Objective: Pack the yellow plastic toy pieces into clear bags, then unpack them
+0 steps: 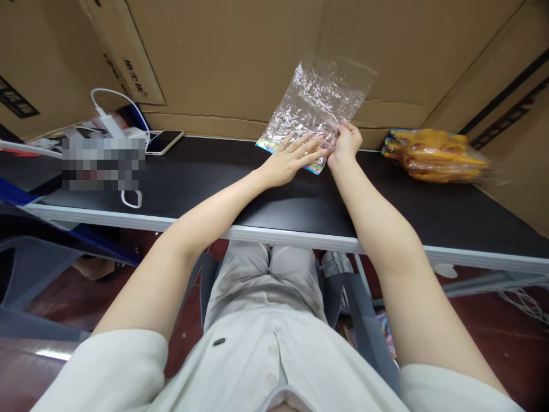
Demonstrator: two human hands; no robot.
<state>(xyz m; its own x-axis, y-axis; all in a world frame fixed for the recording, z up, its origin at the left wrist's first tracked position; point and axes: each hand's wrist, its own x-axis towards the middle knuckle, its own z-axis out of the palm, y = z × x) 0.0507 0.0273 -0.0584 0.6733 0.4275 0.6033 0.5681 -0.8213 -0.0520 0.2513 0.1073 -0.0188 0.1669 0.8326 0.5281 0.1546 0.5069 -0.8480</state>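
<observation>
A clear plastic bag (319, 94) with a colourful printed strip along its near edge lies over the back of the black tabletop, its far end up against the cardboard. My left hand (288, 161) rests flat on the near part of the bag, fingers stretched out to the right. Beside it, my right hand (345, 142) pinches the bag's right side between thumb and fingers. Something orange-brown shows faintly under the plastic near my left fingertips; I cannot make out what it is.
Orange items in clear packaging (437, 155) lie to the right on the black table (300, 209). A phone (165, 142), a white cable (122, 91) and a blurred-out patch are at the left. Tall cardboard (240, 57) stands behind the table.
</observation>
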